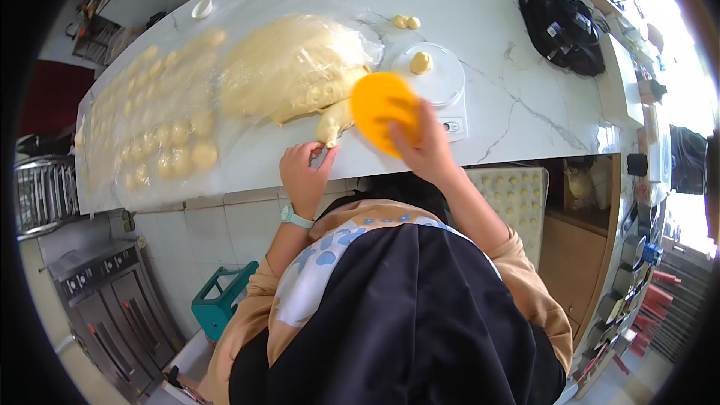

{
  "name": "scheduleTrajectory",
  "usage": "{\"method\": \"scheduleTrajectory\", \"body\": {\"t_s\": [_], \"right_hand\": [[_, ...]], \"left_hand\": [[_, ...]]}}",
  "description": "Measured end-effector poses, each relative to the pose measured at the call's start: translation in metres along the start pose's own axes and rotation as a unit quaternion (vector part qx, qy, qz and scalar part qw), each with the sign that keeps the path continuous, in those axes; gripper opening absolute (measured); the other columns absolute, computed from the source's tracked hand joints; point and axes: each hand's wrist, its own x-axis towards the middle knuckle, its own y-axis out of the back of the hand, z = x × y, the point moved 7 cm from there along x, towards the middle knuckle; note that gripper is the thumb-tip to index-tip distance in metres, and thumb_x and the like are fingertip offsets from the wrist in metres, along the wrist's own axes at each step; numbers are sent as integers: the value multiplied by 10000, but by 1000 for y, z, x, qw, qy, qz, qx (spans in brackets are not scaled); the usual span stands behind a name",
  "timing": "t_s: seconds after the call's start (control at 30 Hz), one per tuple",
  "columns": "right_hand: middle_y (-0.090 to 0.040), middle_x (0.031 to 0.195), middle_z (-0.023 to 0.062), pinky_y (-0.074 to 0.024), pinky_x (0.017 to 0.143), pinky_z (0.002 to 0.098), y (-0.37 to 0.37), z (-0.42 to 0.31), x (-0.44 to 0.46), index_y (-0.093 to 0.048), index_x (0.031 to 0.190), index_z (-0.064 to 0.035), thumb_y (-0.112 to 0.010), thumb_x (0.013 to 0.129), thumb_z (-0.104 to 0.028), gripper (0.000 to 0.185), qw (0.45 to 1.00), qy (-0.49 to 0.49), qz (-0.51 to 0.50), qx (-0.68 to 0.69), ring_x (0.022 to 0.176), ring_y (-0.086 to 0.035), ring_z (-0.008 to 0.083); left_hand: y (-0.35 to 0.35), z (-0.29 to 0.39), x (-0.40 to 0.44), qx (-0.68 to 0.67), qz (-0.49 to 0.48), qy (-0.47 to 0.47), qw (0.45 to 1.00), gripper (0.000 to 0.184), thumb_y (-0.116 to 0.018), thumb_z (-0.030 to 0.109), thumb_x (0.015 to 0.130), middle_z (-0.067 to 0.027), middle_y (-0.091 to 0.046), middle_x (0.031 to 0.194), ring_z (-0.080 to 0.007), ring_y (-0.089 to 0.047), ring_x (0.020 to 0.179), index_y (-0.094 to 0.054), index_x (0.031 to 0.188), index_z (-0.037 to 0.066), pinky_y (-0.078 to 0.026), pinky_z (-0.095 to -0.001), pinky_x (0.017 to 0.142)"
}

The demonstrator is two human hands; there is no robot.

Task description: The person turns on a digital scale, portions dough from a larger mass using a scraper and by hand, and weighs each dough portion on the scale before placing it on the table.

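Observation:
My right hand grips a round-edged orange dough scraper, slightly blurred, over the table between the dough and the scale. My left hand, with a pale watch at the wrist, pinches the near end of a thick strip of dough. That strip sticks out of a large mound of yellow dough, partly under clear plastic film. On the white kitchen scale, right of the scraper, sits one small lump of dough. A few small dough pieces lie behind the scale.
Several rows of dough balls lie under plastic at the table's left. A black bag rests at the right, and a small white cup at the back. Below the table edge are a tray of small dough rounds and a green stool.

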Motion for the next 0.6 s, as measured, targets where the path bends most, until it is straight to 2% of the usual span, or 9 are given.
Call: {"method": "scheduleTrajectory", "body": {"t_s": [0.03, 0.07, 0.13, 0.27, 0.37, 0.4, 0.5, 0.57, 0.6], "right_hand": [[-651, 983, 193, -533, 634, 410, -23, 1, 10, -416, 1254, -64, -586, 881, -183, 426, 996, -14, -76, -33, 790, -646, 372], [-663, 890, 166, -532, 663, 390, -37, -25, 23, -457, 1216, -59, -571, 888, -161, 362, 985, 8, -152, -87, 767, -660, 334], [-656, 840, 163, -522, 631, 401, -69, -36, 41, -463, 1215, -69, -559, 877, -178, 368, 963, 53, -238, -119, 715, -644, 345], [-647, 793, 148, -506, 584, 405, -120, -30, 45, -471, 1213, -70, -536, 866, -190, 373, 910, 95, -340, -217, 652, -626, 337], [-654, 863, 144, -517, 618, 406, -113, -25, 22, -478, 1198, -50, -548, 862, -175, 365, 950, 220, -188, -117, 728, -642, 328], [-641, 941, 174, -525, 668, 404, -109, -10, 14, -481, 1181, -23, -578, 855, -138, 359, 967, 158, -177, -91, 825, -639, 339], [-623, 991, 202, -528, 713, 378, -77, 20, -10, -479, 1163, -10, -590, 871, -86, 321, 987, 43, -129, -82, 869, -638, 338], [-628, 956, 189, -531, 655, 365, -33, 11, -16, -441, 1185, -4, -584, 878, -69, 345, 991, 115, 52, -48, 850, -640, 333], [-611, 1006, 151, -520, 697, 338, -11, 18, -20, -433, 1193, -8, -569, 899, -61, 329, 989, 96, 106, -48, 865, -625, 258]], "left_hand": [[1, 0, 1, -2, 12, -13, 1000, 232, -783, 175, 715, -55, -578, 677, -221, -525, 638, -590, 734, 47, -427, -344, 598], [0, -1, -1, -11, 10, -20, 1000, 209, -775, 160, 712, -55, -588, 688, -230, -528, 648, -601, 744, 47, -430, -350, 613], [0, -3, -4, -30, 3, -37, 999, 169, -758, 131, 707, -55, -609, 711, -248, -535, 667, -623, 764, 48, -434, -362, 642], [-2, -12, -9, -8, -37, -12, 999, 159, -752, 127, 698, -52, -648, 788, -265, -565, 709, -637, 792, 69, -452, -375, 664], [2, -10, -10, -17, -33, -7, 999, 161, -750, 105, 693, -58, -637, 780, -259, -555, 697, -629, 792, 65, -451, -368, 659], [5, -7, -9, -29, -25, -14, 999, 166, -750, 91, 693, -58, -626, 768, -251, -548, 685, -624, 796, 61, -450, -356, 650], [5, -5, -10, -94, -28, -4, 995, 167, -756, 81, 709, -55, -632, 783, -208, -566, 681, -615, 795, 56, -460, -312, 634], [1, -3, -13, -167, -53, 45, 983, 161, -758, 94, 737, -53, -651, 821, -175, -584, 685, -618, 803, 53, -471, -285, 632], [0, 3, -9, -212, -71, 83, 971, 157, -756, 106, 755, -53, -661, 846, -159, -590, 685, -622, 814, 50, -475, -274, 634]]}}
